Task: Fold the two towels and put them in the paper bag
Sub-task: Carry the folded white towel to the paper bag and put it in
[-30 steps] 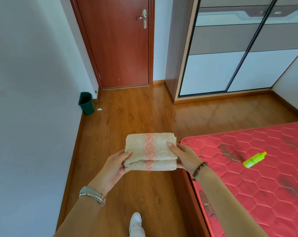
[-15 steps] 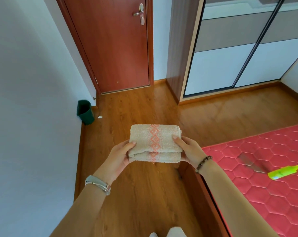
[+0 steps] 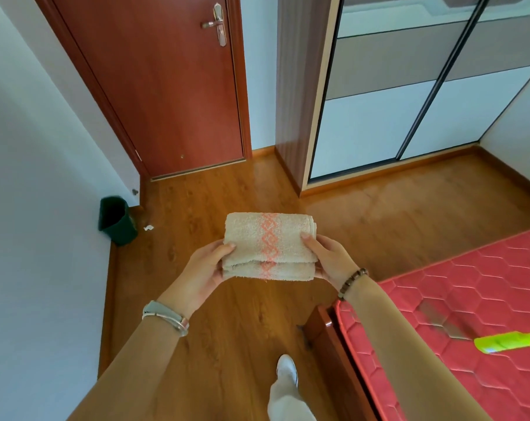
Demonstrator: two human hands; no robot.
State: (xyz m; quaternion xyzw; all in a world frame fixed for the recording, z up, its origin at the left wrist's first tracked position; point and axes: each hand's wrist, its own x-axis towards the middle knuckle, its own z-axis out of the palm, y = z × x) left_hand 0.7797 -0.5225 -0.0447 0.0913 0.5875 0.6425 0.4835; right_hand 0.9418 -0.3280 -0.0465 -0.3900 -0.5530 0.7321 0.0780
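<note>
Now the bed (image 3: 470, 299) has slid lower and right in my view. Both my hands, left (image 3: 203, 268) and right (image 3: 330, 259), pinch the folded towel (image 3: 268, 246) above the floor (image 3: 227, 314). It is beige, fluffy, with pink diamonds down its middle.

Green bottle (image 3: 507, 341) on red mattress (image 3: 470, 299); dark bin (image 3: 117, 220) by wall.

text: none legible | labels: none | green bottle (image 3: 507, 341) on mattress: print too blurred to read
</note>
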